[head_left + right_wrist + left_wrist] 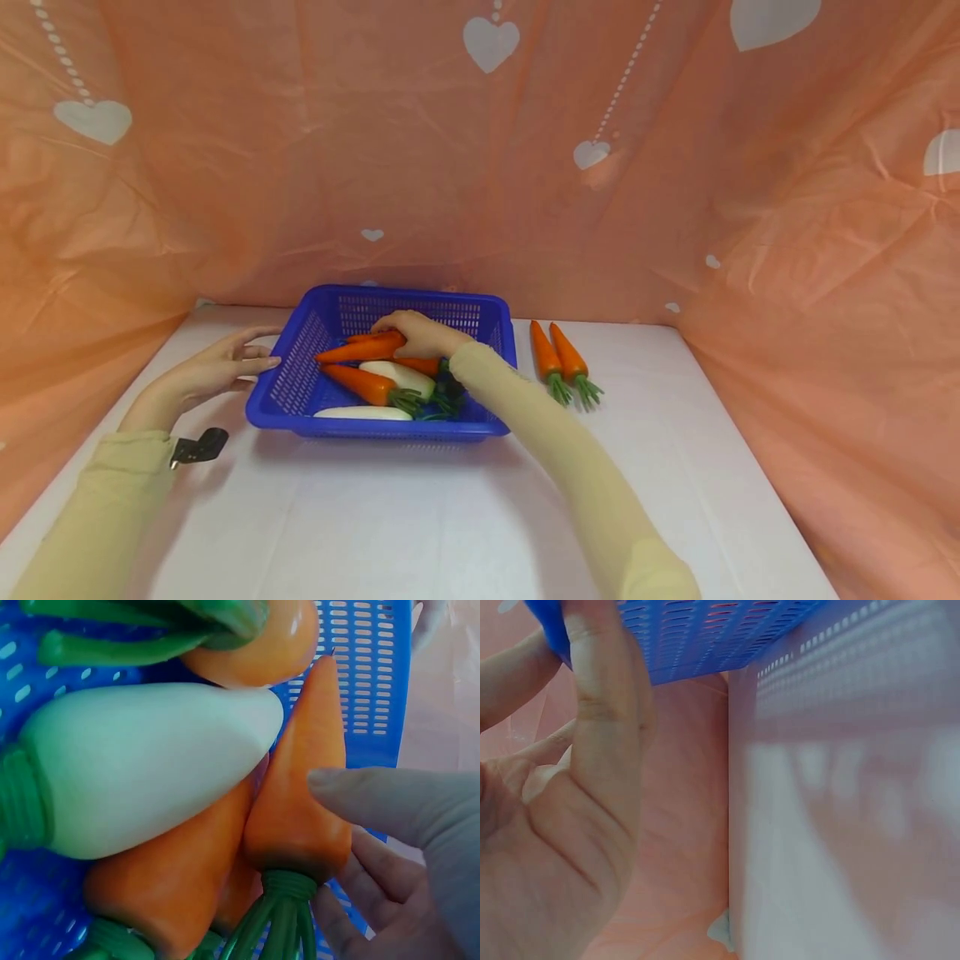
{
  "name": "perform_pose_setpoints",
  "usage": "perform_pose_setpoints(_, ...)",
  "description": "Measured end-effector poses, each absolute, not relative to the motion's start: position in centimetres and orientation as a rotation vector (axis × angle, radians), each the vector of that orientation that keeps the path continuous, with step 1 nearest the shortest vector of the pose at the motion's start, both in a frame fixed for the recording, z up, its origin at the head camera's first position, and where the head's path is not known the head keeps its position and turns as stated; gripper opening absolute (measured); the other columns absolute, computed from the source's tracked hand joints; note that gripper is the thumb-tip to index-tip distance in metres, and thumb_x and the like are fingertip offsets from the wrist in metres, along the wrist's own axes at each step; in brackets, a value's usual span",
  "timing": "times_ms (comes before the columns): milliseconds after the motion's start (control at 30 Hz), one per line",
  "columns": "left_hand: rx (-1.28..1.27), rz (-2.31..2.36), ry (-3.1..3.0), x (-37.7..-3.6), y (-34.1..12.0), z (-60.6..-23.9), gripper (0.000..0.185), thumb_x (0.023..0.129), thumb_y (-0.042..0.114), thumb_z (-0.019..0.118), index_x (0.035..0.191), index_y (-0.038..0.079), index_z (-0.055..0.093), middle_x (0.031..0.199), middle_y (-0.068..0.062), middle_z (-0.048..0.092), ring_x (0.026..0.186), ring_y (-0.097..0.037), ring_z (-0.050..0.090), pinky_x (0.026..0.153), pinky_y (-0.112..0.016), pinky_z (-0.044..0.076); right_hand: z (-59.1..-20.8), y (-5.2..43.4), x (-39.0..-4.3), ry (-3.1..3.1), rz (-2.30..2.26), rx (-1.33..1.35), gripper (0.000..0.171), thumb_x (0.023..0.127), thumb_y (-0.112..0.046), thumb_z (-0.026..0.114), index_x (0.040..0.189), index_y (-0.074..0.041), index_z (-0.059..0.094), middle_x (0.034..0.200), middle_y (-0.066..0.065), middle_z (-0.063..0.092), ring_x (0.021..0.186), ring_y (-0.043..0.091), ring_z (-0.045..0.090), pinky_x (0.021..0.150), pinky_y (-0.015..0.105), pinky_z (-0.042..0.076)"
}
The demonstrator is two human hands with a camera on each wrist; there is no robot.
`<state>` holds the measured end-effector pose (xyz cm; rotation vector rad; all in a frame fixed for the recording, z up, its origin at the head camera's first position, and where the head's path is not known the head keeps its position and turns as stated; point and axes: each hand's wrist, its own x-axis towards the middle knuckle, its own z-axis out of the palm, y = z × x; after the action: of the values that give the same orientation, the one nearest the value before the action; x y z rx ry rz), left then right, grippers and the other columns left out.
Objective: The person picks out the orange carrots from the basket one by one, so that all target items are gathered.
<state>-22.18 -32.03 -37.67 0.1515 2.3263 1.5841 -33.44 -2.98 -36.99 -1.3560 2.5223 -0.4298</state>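
basket sits toward the far left corner of the desk, long side parallel to the far edge. inside, nearest first: white radish along the near wall, then the front carrot, leaves to the right, then a second radish. left hand is outside, at the basket's left wall by the desk's left edge; fingers spread, tips touching the rim, and it looks more like steadying than lifting. right hand reaches in over the right side, thumb and fingers pinching the held carrot near its thick end, thumb on one side, fingers round the other, per right wrist view. held carrot lies in the basket's back half, on top of the pile, left of the right fingers; long axis runs roughly left-right, tip at the left wall. farther right, toward the desk's far edge: two loose carrots, side by side, tips to the far edge, leaves to the near one. so held carrot is about a quarter turn off that pair; matching them would need a swivel, i'd judge. right hand is the nearer one to the pair. peach cloth hangs behind.
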Motion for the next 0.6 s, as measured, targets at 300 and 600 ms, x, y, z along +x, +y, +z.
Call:
perform_pose_setpoints(300,0.166,1.577,2.334,-22.04,-32.08,-37.75,0.069,0.088,0.023,0.055,0.140,0.008,0.012,0.114,-0.023,0.045,0.089,-0.024,0.058,0.077,-0.037,0.047,-37.05,-3.47,-33.56,2.563,-0.404,-1.349,0.044,0.080,-0.009,0.064,0.122,-0.014,0.053,0.114,0.001,0.054,0.107,0.013,0.043,0.098,0.025,0.022)
perform_pose_setpoints(600,0.161,1.575,2.334,-22.16,-32.24,-37.72,0.067,0.088,0.023,0.055,0.139,0.008,0.013,0.108,-0.020,0.048,0.088,-0.025,0.058,0.077,-0.037,0.047,-37.14,-3.20,-33.74,2.481,-0.511,-1.292,0.048,0.079,-0.008,0.065,0.124,-0.013,0.050,0.118,0.005,0.052,0.109,0.015,0.044,0.091,0.021,0.033)
